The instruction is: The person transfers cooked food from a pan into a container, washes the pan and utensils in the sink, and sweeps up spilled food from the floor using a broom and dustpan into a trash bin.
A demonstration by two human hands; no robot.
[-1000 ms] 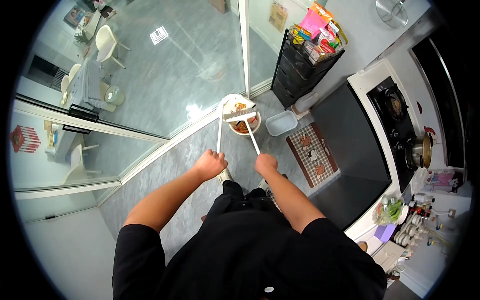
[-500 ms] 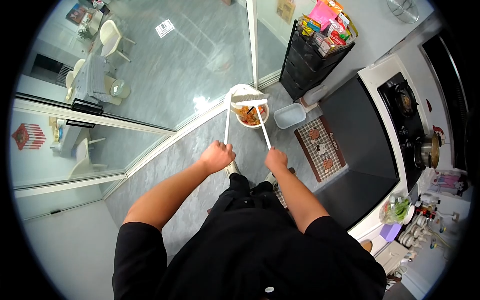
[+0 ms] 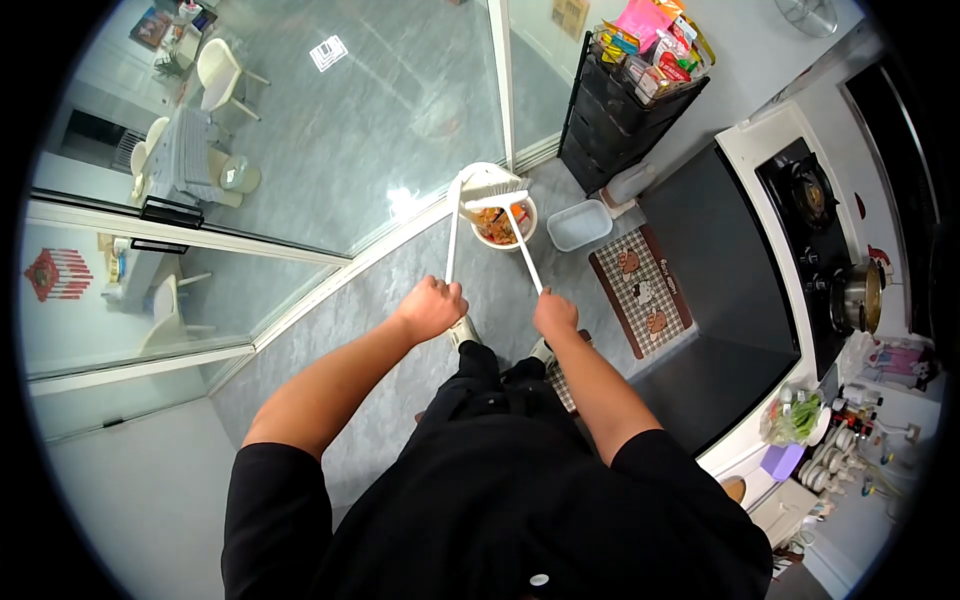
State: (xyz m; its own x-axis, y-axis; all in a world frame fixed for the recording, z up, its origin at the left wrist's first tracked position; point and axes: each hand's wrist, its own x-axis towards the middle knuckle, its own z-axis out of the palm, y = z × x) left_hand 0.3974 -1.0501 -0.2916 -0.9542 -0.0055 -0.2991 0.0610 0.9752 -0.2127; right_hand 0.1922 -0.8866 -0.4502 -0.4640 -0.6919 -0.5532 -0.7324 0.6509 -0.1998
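Handles run from our fists straight ahead to the waste bin [image 3: 500, 222]: our left hand [image 3: 430, 307] is closed around the dustpan's [image 3: 478, 182] long handle, tipped over the bin's far rim, and our right hand [image 3: 555, 313], equally near, grips the broom [image 3: 497, 201] across its mouth.

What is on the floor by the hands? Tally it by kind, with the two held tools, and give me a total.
Long-handled tools: 2, the dustpan in the left hand and the broom in the right hand
Waste bin: 1
Plastic tray: 1
Checked mat: 1
Total: 5
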